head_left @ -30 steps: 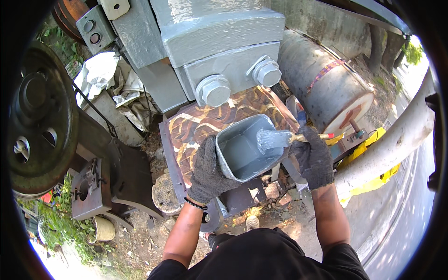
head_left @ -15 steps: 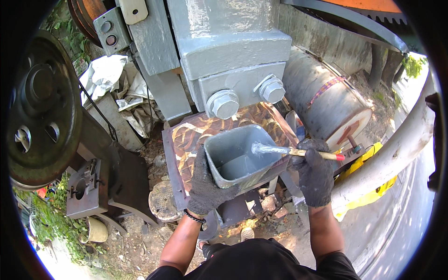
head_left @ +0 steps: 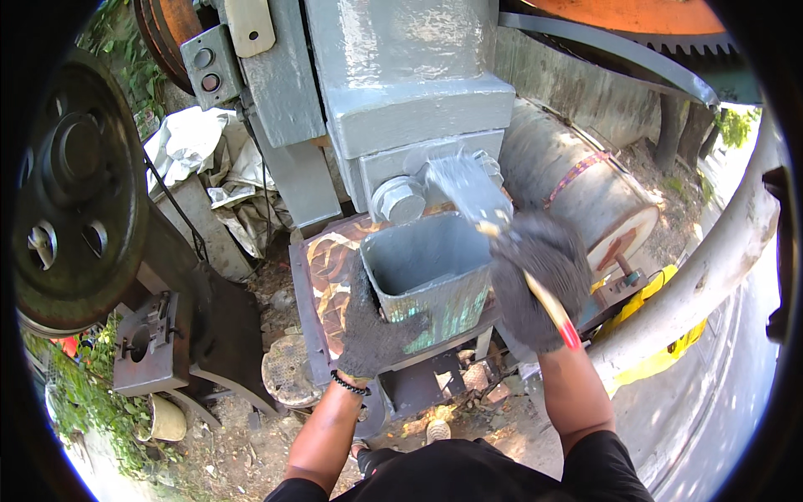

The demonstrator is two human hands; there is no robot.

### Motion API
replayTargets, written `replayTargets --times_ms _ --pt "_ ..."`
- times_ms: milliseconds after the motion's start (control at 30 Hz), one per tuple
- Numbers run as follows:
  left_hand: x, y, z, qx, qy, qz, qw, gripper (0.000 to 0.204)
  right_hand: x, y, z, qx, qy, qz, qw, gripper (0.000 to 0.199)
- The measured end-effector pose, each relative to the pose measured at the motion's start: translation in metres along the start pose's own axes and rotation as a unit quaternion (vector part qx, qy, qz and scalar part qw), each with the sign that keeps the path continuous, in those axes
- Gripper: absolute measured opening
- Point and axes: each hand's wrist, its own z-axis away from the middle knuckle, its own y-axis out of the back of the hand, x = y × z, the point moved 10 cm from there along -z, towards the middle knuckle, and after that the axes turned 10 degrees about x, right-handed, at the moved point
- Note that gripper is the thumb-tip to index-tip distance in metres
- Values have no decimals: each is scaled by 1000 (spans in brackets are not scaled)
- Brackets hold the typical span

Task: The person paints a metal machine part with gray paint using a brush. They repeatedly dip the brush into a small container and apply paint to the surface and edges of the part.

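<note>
My left hand [head_left: 368, 330], in a dark glove, grips the near left side of a rectangular paint container [head_left: 443, 309] with grey paint inside and green streaks on its outer wall. My gloved right hand [head_left: 544, 276] is closed round a paintbrush [head_left: 552, 308] with a pale wooden handle and a red end. The brush's bristles, wet with grey paint and blurred, are against or just in front of the grey machine's [head_left: 418, 109] lower face, between its two big bolts. The left bolt [head_left: 399, 199] shows fully; the right bolt [head_left: 489, 167] is partly behind the bristles.
A patterned cloth [head_left: 330, 259] covers the stand under the container. A dark flywheel machine [head_left: 84, 184] stands at left, a rusty metal drum [head_left: 577, 176] at right. A pale trunk-like post [head_left: 703, 284] slants beside yellow sheeting [head_left: 661, 351]. A button box [head_left: 211, 71] hangs at upper left.
My right hand has lifted the paintbrush out of the container and moved it up to the machine's face, turning the handle downward. The container has tilted slightly, still in my left hand.
</note>
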Motion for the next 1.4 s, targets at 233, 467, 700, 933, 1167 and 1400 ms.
replayTargets --times_ms 233,467,700,933,1167,1400 --pt "-4 -1 5 -10 -4 14 1000 118 16 8 -5 2 -18 32 999 21" --pt "-2 -7 -4 -5 17 33 999 116 29 13 -16 5 -39 5 999 17" --pt "-4 -20 -14 -16 12 46 999 121 43 20 -18 30 -48 28 998 13" --pt "2 -20 -10 -20 -45 -41 998 125 50 33 -18 75 -72 38 994 9" --pt "-4 -17 -10 -15 -3 9 1000 127 35 1 -8 -37 -80 95 991 16" --pt "-11 -10 -5 -13 15 39 999 125 -23 -25 -9 -47 84 -3 995 44"
